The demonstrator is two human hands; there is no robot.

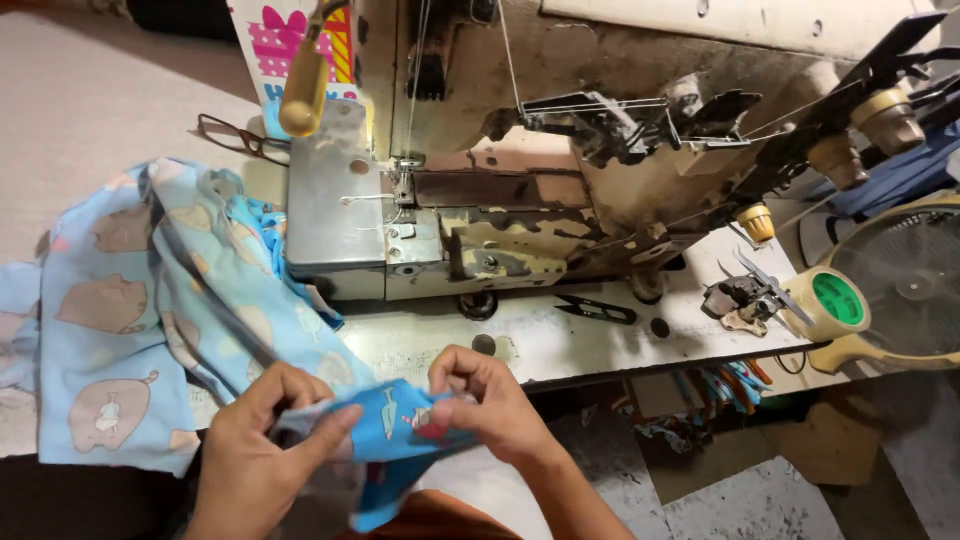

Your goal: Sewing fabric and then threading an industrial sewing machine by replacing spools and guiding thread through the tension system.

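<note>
Both hands pinch one edge of a light blue fabric printed with cartoon animals (150,300), low in the head view. My left hand (262,445) grips the cloth from the left, fingers curled over it. My right hand (487,400) pinches the same folded edge (395,425) between thumb and fingertips. The rest of the fabric spreads over the table to the left. A worn industrial sewing machine (500,200) stands just beyond the hands, its needle and presser foot (403,185) above the plate.
Thread snips (597,310) lie on the white table (560,345) to the right of the hands. Eyeglasses (240,138) rest behind the fabric. A tape roll (828,300), a metal part (745,298) and a fan (905,280) sit at the right. The table's front edge drops to the floor.
</note>
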